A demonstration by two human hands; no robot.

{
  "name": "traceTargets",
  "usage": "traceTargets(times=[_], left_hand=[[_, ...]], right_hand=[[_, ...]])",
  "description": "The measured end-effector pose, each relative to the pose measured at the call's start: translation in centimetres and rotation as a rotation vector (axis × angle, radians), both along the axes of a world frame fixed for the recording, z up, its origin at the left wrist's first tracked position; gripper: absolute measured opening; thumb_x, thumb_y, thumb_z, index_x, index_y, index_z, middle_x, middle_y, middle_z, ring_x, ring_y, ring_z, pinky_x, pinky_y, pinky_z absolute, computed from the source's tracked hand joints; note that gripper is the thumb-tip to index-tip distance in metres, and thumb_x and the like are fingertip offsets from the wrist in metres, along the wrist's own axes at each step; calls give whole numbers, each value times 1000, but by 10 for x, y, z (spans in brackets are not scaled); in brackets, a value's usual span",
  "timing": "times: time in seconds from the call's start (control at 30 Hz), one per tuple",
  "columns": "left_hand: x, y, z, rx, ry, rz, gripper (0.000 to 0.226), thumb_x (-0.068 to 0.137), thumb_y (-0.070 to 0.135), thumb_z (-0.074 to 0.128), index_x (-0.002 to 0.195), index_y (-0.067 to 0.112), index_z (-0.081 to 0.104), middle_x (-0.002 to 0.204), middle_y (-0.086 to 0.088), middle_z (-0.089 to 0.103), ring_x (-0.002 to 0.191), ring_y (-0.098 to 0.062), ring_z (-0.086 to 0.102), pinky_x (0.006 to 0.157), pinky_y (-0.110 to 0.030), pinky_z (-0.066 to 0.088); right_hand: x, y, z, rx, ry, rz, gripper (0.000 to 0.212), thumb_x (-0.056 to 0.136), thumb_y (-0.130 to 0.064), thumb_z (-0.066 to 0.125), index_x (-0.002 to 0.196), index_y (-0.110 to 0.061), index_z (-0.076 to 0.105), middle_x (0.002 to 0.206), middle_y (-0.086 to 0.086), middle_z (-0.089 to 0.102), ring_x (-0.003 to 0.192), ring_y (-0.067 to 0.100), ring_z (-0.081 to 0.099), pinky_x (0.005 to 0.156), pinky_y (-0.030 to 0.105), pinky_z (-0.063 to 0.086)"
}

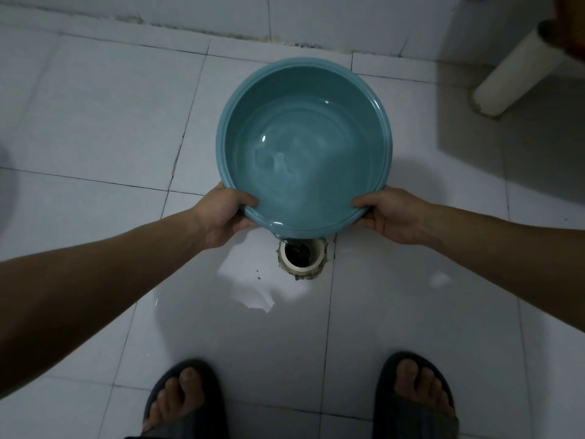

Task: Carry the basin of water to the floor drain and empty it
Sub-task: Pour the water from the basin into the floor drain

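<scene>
A round teal basin [304, 144] with shallow water in it is held in the air over the white tiled floor. My left hand [221, 217] grips its near left rim and my right hand [392, 215] grips its near right rim, thumbs over the edge. The basin looks roughly level. The open round floor drain [302, 256], ringed in white, lies in the floor just below the basin's near edge, its far side hidden by the basin.
A wet patch [253, 289] shines on the tiles left of the drain. A white pipe [519, 68] slants down to the floor at the back right. The wall base [221, 30] runs along the back. My two feet in dark slippers [186, 397] stand at the bottom.
</scene>
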State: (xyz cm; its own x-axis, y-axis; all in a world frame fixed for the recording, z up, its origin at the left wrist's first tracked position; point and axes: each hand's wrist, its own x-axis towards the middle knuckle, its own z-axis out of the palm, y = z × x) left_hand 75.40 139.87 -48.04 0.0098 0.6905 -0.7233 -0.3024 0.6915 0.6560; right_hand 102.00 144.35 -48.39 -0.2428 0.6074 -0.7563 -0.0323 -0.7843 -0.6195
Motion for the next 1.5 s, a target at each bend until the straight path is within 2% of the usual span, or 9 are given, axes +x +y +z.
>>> traceTargets(times=[0.2,0.3,0.47,0.63,0.83,0.93,1.2,1.5], left_hand=[[0,0,-1,4,-1,1,55,88,-12,46,136,13,51,116,-10,69,94,-25,71,56,-26,60],[-1,0,-2,6,-3,-4,55,88,-12,47,136,13,51,119,-10,68,99,-27,70,60,-28,61],[0,0,-2,9,11,-5,54,88,-12,46,136,13,51,116,-9,68,97,-26,70,64,-30,63],[-1,0,-2,10,3,4,53,89,-12,46,134,16,51,113,-8,68,95,-25,69,58,-27,61],[-1,0,-4,4,15,10,48,89,-11,46,127,17,54,108,-7,70,85,-21,72,56,-25,59],[-1,0,-5,4,18,9,47,89,-11,47,125,18,55,109,-7,70,86,-22,71,56,-25,59],[-2,0,-5,6,16,11,48,88,-12,47,126,17,55,108,-7,70,84,-21,72,56,-25,59],[-3,1,-7,6,24,-2,52,88,-12,47,133,15,53,116,-9,69,91,-24,71,61,-28,61]], right_hand=[[1,0,0,-2,6,1,32,90,6,52,113,-14,61,113,4,69,97,18,67,62,24,60],[1,0,-1,-4,-1,6,32,90,6,52,115,-13,60,115,5,69,98,18,67,64,24,60],[0,0,0,5,-3,0,33,91,6,51,116,-13,59,114,4,68,96,18,66,64,24,60],[-1,-1,1,5,-7,3,38,90,6,51,124,-11,56,117,6,67,99,19,65,67,24,60],[-1,-2,1,15,-9,8,37,90,6,52,122,-12,57,113,5,68,96,18,66,64,24,60],[-1,-2,0,10,-6,2,38,90,6,51,123,-12,56,111,4,68,93,17,67,61,23,59],[0,-2,0,10,1,5,41,90,6,52,126,-11,56,118,6,67,99,19,66,65,24,60],[-1,-2,1,15,6,13,40,91,6,51,126,-11,55,117,5,67,96,18,66,63,23,60]])
